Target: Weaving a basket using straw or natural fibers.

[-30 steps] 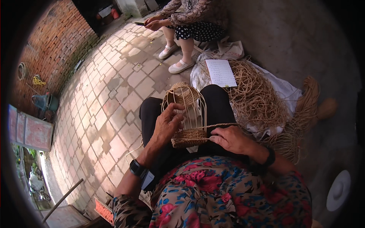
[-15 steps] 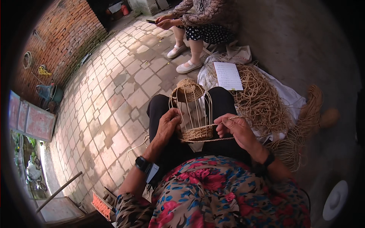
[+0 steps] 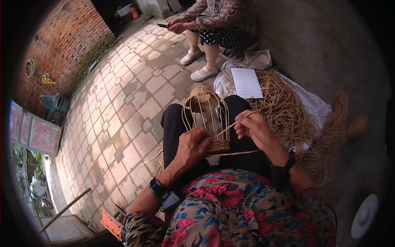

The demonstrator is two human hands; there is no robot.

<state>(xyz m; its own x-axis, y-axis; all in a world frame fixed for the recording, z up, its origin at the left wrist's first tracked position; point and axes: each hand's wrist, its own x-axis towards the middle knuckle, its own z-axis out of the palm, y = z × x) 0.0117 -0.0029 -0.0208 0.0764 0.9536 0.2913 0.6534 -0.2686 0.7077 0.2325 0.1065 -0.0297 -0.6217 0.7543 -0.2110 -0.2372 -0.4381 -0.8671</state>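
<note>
A small woven basket (image 3: 221, 146) stands between my knees, with a domed woven top (image 3: 202, 99), thin upright ribs and a dense woven band at its near end. My left hand (image 3: 192, 146) is closed over the left side of that band, its fingertips partly hidden. My right hand (image 3: 256, 127), to the right of the basket, pinches a twisted straw cord (image 3: 227, 129) between thumb and fingers. That cord slants taut from the ribs near my left fingers up to my right hand. Another length of cord (image 3: 242, 152) runs rightward from the band's lower edge.
A heap of loose straw cord (image 3: 284, 103) lies on a white sheet (image 3: 314, 103) to the right, with a written paper (image 3: 246, 83) on top. Beyond it sits another person (image 3: 222, 35) holding a phone. A brick wall (image 3: 70, 37) borders the paving at the far left.
My left hand has moved right across the band, from the basket's left edge to its front. My right hand has risen slightly, drawing the cord from level to an upward slant.
</note>
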